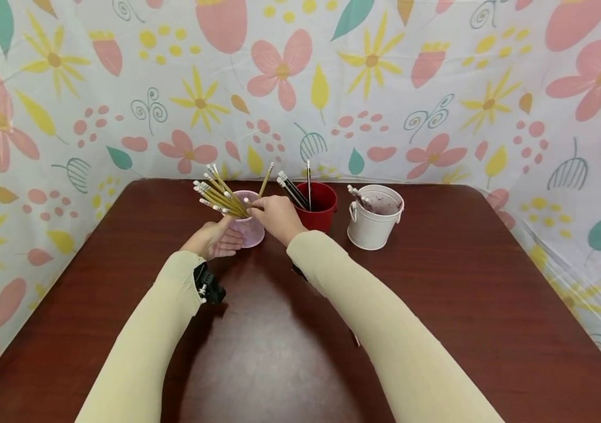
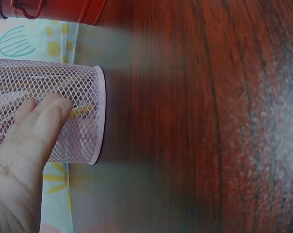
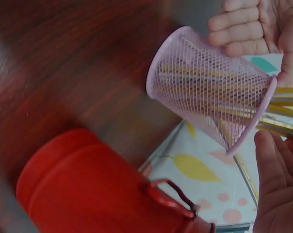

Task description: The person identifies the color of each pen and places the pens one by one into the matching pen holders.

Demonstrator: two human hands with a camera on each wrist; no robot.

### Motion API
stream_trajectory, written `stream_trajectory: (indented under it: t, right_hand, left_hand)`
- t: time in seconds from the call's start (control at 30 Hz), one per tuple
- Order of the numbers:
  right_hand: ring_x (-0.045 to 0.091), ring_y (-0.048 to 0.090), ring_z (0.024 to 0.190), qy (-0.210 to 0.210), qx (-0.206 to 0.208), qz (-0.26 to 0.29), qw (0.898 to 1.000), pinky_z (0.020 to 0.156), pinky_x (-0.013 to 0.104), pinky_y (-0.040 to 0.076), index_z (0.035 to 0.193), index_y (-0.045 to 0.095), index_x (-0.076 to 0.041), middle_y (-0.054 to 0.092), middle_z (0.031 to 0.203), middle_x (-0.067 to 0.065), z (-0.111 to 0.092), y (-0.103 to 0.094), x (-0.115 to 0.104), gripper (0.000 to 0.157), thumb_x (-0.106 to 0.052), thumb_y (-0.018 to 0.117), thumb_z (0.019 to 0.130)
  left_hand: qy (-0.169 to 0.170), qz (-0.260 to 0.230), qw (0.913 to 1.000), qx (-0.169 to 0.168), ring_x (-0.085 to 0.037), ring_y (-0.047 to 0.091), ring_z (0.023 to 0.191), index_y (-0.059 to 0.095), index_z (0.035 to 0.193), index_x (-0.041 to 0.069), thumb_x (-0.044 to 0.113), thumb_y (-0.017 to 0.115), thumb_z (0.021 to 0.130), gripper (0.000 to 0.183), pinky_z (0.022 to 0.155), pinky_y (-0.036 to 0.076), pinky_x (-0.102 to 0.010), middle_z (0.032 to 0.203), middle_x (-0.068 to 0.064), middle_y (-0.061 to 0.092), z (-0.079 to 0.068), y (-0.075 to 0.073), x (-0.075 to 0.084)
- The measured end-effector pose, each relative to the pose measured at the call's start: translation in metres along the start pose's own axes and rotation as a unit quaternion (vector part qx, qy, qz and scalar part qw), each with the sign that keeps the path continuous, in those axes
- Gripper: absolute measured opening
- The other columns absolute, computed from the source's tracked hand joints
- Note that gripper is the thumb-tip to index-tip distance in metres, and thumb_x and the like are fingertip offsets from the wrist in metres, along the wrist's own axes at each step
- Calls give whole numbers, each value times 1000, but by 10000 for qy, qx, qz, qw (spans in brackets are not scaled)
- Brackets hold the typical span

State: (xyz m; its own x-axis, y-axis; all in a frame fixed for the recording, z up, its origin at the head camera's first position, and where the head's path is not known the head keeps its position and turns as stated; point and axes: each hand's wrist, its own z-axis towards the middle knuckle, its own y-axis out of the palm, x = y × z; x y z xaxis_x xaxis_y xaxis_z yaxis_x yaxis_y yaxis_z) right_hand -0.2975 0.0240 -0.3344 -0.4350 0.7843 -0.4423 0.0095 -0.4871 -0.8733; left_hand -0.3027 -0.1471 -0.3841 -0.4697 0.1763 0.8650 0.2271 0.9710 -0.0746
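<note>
A pink mesh pencil cup [image 1: 251, 232] stands at the back of the table, holding several yellow pencils [image 1: 221, 194] with white erasers. My left hand [image 1: 218, 239] lies along the cup's left side. Its fingers [image 2: 54, 109] are fairly straight beside the mesh, and the thumb is near the rim in the right wrist view. At the cup's mouth, my right hand [image 1: 279, 217] pinches a yellow pencil, whose white eraser shows by the fingertips. The thumb [image 3: 267, 150] is close to the rim, and the palm partly hides the pencil. One yellow pencil leans apart toward the back.
Right of the mesh cup stands a red bucket [image 1: 321, 214] with several black pencils [image 1: 294, 192]. A white bucket [image 1: 371, 226] with a few pencils [image 1: 359, 198] is farther right. A thin reddish stick end [image 1: 356, 339] shows beside the right sleeve. Flowered cloth hangs behind the table.
</note>
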Motion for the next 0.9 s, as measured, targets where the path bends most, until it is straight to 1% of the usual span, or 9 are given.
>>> stream_trajectory:
  t: [0.1,0.2,0.3,0.37,0.43,0.53,0.6,0.77,0.9]
  right_hand:
    - [19,63,104,133,-41,132,9998,89,30,49,111,72,-7,70,108,6,-3,3,4,25,-22,62,94]
    - [19,65,100,-4,31,30,10000,88,31,50,107,74,-6,71,104,6,-9,1,12,22,-19,63,92]
    - [17,66,87,-155,6,-249,9996,82,30,51,95,76,-8,73,91,3,-17,-8,27,17,-14,61,91]
    - [16,61,73,-182,-262,-525,9981,75,32,51,80,75,-7,69,76,1,-25,-16,40,17,-11,60,88]
    - [16,51,63,-119,-703,-822,9941,68,33,49,65,66,-8,60,63,-2,-35,-24,55,22,-10,58,85]
    - [16,41,56,74,-1309,-1137,9848,58,33,44,53,51,-12,45,53,-5,-55,-36,79,28,-9,58,80]
    - [13,43,50,349,-1569,-1173,9800,53,29,43,52,50,-14,45,49,-6,-69,-43,93,28,-10,60,78]
    - [12,54,44,1218,-2082,-658,9682,46,22,44,64,63,-2,58,50,3,-99,-51,116,20,-11,65,82]
    - [12,55,45,1345,-2206,-595,9642,46,22,44,67,65,-1,59,52,4,-116,-46,123,20,-13,68,83]
  left_hand:
    - [20,-2,10000,-38,-21,61,96,43,132,-13,38,36,98,62,99,45,-39,113,-19,59,1,3,-3]
    - [64,8,9999,-100,-21,61,96,44,131,-13,39,36,99,62,97,47,-38,112,-18,60,3,5,-4]
    - [154,-14,9998,-124,-20,62,92,44,128,-13,39,36,99,60,95,48,-37,106,-16,61,2,5,-3]
    - [208,-25,9997,-90,-18,63,87,45,127,-13,39,37,99,60,93,49,-37,101,-14,62,2,3,-2]
    - [222,9,9997,-98,-16,63,85,45,127,-13,41,37,99,61,94,49,-37,97,-11,63,1,1,0]
    - [199,83,9996,-165,-17,63,89,45,127,-12,44,37,99,64,96,47,-37,98,-11,63,-1,-1,2]
    - [206,89,9994,-256,-19,62,94,44,129,-13,46,37,99,66,98,46,-38,103,-13,62,-1,-1,3]
    - [298,99,9991,-279,-19,61,96,41,132,-14,47,36,99,69,96,47,-37,108,-15,60,-3,-3,2]
    - [186,6,9995,-254,-17,62,90,42,130,-14,45,35,99,67,96,47,-37,98,-10,62,-2,-1,-2]
